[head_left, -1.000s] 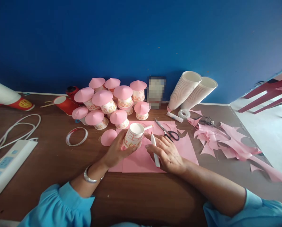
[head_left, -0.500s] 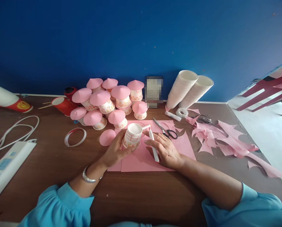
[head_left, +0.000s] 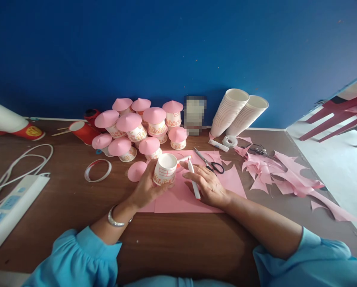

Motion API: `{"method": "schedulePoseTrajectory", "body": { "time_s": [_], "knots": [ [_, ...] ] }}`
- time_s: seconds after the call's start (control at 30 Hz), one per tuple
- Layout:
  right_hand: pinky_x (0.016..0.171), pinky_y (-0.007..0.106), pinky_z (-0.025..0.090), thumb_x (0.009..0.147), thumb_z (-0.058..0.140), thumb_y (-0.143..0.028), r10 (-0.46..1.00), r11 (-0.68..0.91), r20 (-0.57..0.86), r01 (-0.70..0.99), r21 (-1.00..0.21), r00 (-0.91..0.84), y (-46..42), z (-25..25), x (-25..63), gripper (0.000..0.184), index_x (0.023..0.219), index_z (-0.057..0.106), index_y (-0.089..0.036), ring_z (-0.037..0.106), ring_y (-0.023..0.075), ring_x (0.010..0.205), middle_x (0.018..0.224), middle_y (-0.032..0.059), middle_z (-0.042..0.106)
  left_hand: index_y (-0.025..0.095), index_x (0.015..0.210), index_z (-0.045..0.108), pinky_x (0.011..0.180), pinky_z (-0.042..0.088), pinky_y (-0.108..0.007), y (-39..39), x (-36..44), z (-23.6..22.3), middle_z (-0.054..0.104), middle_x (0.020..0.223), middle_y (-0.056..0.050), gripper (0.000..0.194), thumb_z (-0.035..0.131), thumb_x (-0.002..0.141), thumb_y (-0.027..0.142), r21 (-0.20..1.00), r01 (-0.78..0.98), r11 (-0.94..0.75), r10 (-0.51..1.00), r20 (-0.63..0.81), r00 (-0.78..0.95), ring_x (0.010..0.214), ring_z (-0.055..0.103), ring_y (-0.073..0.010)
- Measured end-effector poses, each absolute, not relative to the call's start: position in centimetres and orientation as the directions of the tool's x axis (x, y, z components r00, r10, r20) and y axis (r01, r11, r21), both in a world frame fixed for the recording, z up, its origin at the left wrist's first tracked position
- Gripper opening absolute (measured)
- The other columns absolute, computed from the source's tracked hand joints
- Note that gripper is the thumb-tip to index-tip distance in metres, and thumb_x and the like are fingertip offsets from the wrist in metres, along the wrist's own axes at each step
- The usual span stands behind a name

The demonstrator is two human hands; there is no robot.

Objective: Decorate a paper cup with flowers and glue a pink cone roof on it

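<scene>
Nearest: two blue sleeves, both cut off by the frame; bracelet [head_left: 115, 218] on left wrist. Left hand [head_left: 150, 187] wrapped round one drawn-on cup [head_left: 165, 170], fingers narrowed to its width, above the pink sheets [head_left: 178, 199]; far side hidden, contents not readable. Right hand [head_left: 208, 185] closed on one white marker [head_left: 194, 181], fingertips partly hidden. Second marker [head_left: 183, 159] between cup and right hand; whether gripped, cannot tell. Scissors [head_left: 208, 161], one pair, just beyond.

Left: power strip [head_left: 15, 211], cut off at edge; one tape ring [head_left: 97, 170]; one loose pink disc [head_left: 137, 171], partly behind left hand. Right: pink scraps [head_left: 292, 175], overlapping, uncountable, partly covering a dark metal item [head_left: 257, 149].

Farther: ten pink-topped cups [head_left: 130, 127], clustered, some bodies hidden. One glue tube [head_left: 218, 145], one white roll [head_left: 230, 141]. Two leaning cup stacks [head_left: 238, 113], nested, number unclear. Pixelated object [head_left: 195, 115] by blue wall [head_left: 166, 48], unreadable.
</scene>
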State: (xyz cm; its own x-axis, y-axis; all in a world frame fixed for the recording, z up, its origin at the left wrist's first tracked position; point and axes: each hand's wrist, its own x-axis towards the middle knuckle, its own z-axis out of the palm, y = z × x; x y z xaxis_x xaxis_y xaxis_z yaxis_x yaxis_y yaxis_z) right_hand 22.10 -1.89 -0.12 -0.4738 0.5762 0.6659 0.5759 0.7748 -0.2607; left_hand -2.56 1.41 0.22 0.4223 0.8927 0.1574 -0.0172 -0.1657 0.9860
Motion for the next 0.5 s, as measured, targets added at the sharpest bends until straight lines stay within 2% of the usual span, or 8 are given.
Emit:
{"method": "schedulePoseTrajectory", "body": {
  "time_s": [0.17, 0.27, 0.37, 0.5],
  "knots": [
    [0.093, 0.041, 0.062, 0.095, 0.056, -0.01, 0.578, 0.775, 0.663, 0.574, -0.265, -0.476, -1.84, -0.1, 22.12, 0.044, 0.136, 0.047, -0.023, 0.069, 0.0256, 0.123, 0.132, 0.0162, 0.07, 0.021, 0.13, 0.052, 0.092, 0.057, -0.043, 1.48, -2.57, 0.42, 0.064, 0.122, -0.011, 0.063, 0.085, 0.077, 0.035, 0.961, 0.136, -0.242, 0.92, 0.183, 0.346, 0.115, 0.062, -0.0295],
    [0.091, 0.041, 0.063, 0.095, 0.058, -0.011, 0.57, 0.778, 0.668, 0.575, -0.252, -0.479, -1.79, -0.1, 22.11, 0.042, 0.134, 0.048, -0.022, 0.07, 0.0263, 0.12, 0.124, 0.0153, 0.073, 0.021, 0.129, 0.051, 0.086, 0.058, -0.04, 1.46, -2.47, 0.39, 0.064, 0.121, -0.01, 0.062, 0.084, 0.078, 0.035, 0.971, 0.086, -0.223, 0.914, 0.177, 0.366, 0.111, 0.064, -0.0278],
    [0.09, 0.042, 0.063, 0.094, 0.059, -0.01, 0.57, 0.78, 0.668, 0.571, -0.256, -0.479, -1.79, -0.24, 22.14, 0.044, 0.135, 0.047, -0.021, 0.07, 0.0268, 0.118, 0.127, 0.0172, 0.071, 0.022, 0.128, 0.049, 0.079, 0.059, -0.035, 1.42, -2.33, 0.37, 0.064, 0.121, -0.009, 0.062, 0.084, 0.078, 0.034, 0.984, 0.005, -0.176, 0.909, 0.16, 0.384, 0.104, 0.066, -0.0247],
    [0.092, 0.044, 0.063, 0.095, 0.056, -0.01, 0.594, 0.769, 0.646, 0.573, -0.283, -0.479, -1.81, -0.62, 22.31, 0.047, 0.139, 0.044, -0.023, 0.068, 0.0279, 0.122, 0.136, 0.0182, 0.067, 0.021, 0.126, 0.05, 0.083, 0.057, -0.035, 1.41, -2.33, 0.39, 0.066, 0.118, -0.009, 0.064, 0.087, 0.075, 0.031, 0.995, -0.037, -0.09, 0.925, 0.098, 0.368, 0.106, 0.066, -0.0242]
  ]
}}
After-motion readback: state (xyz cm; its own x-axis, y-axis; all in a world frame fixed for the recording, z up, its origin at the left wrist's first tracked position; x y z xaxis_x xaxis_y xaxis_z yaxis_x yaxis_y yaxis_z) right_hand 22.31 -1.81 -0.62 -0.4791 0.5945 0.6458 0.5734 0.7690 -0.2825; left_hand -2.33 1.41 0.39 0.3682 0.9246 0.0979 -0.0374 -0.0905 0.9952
